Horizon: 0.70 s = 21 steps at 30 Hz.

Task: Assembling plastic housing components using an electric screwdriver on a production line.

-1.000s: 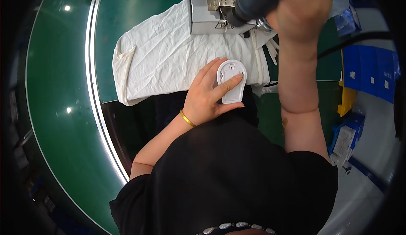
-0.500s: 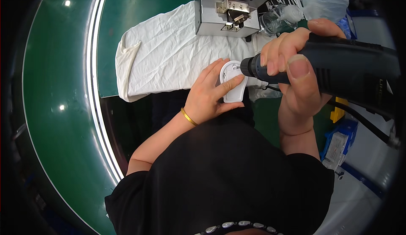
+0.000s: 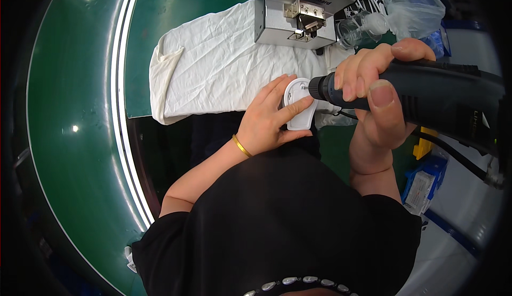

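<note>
A small white plastic housing (image 3: 302, 119), rounded at its far end, sits at the near edge of the cloth. Closed around it, my left hand (image 3: 268, 116) has the thumb lying across its face and the other fingers along its left side. My right hand (image 3: 376, 80) is wrapped round a black electric screwdriver (image 3: 426, 96), which lies nearly level and points left. The screwdriver's thin bit reaches the upper part of the housing, near a small round hole. Whether a screw sits under the tip is too small to tell.
A white cloth (image 3: 213, 66) covers part of the green table (image 3: 186, 2). Behind it stands a grey metal machine (image 3: 293, 26). To its right are a clear plastic jar (image 3: 354, 32) and a plastic bag (image 3: 413, 8). A green conveyor belt (image 3: 74, 93) runs along the left.
The whole view has shifted slightly, so the machine and cloth appear a little farther right. Both hands keep their holds, and the screwdriver bit stays at the housing's upper part.
</note>
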Each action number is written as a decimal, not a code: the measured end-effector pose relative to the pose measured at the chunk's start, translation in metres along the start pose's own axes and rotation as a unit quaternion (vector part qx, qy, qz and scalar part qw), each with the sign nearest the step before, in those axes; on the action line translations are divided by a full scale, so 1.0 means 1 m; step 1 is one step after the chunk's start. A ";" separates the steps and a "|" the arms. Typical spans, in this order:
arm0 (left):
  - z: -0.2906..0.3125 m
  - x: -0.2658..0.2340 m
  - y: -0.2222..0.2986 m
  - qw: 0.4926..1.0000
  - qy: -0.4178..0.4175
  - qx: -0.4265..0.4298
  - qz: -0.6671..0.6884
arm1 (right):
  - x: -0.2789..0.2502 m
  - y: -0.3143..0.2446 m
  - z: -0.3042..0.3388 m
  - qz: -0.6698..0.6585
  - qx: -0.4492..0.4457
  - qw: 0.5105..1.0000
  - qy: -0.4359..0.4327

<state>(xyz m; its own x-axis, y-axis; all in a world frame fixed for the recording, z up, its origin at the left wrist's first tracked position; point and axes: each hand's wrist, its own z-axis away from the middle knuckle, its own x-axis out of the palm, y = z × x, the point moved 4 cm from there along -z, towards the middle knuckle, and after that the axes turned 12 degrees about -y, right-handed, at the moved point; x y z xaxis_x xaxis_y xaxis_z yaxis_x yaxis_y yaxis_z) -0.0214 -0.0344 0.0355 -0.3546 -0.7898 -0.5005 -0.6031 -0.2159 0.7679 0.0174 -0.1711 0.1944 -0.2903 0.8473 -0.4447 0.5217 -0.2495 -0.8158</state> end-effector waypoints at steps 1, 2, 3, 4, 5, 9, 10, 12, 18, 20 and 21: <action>0.000 0.000 0.000 1.000 0.001 0.001 0.000 | 0.000 -0.001 0.000 0.017 -0.001 1.000 -0.003; 0.001 -0.001 0.000 1.000 0.004 0.000 -0.002 | 0.004 0.001 -0.001 0.014 -0.005 1.000 -0.006; 0.003 -0.002 0.000 1.000 0.006 -0.001 -0.004 | 0.008 0.003 0.000 -0.024 -0.009 0.999 0.019; 0.004 -0.003 -0.001 1.000 0.009 -0.002 -0.008 | 0.011 0.004 -0.001 -0.061 -0.012 0.997 0.044; 0.004 -0.002 -0.001 1.000 0.006 0.000 -0.011 | 0.014 0.002 -0.002 -0.060 -0.014 0.997 0.043; 0.003 -0.002 0.000 1.000 0.006 0.006 -0.007 | 0.015 0.005 -0.002 -0.112 0.004 0.990 0.080; 0.002 -0.002 0.000 1.000 0.007 0.006 -0.007 | 0.013 0.006 -0.001 -0.105 0.001 0.991 0.079; 0.001 -0.002 -0.001 1.000 0.010 0.009 -0.009 | 0.010 0.007 -0.004 -0.101 0.003 0.992 0.069; 0.002 -0.003 0.000 1.000 0.009 0.006 -0.009 | 0.017 0.005 -0.004 -0.128 0.006 0.989 0.078; 0.003 -0.002 0.002 1.000 0.012 0.009 -0.010 | 0.015 0.006 -0.001 -0.120 0.005 0.990 0.077; 0.003 -0.002 0.003 1.000 0.016 0.013 -0.011 | 0.012 0.009 0.002 -0.084 -0.009 0.995 0.053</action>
<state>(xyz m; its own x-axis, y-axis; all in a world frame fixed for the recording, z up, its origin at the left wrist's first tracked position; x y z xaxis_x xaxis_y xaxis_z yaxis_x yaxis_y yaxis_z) -0.0245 -0.0316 0.0373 -0.3186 -0.8028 -0.5040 -0.6291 -0.2186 0.7459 0.0169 -0.1643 0.1811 -0.2890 0.9210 -0.2612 0.4875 -0.0932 -0.8681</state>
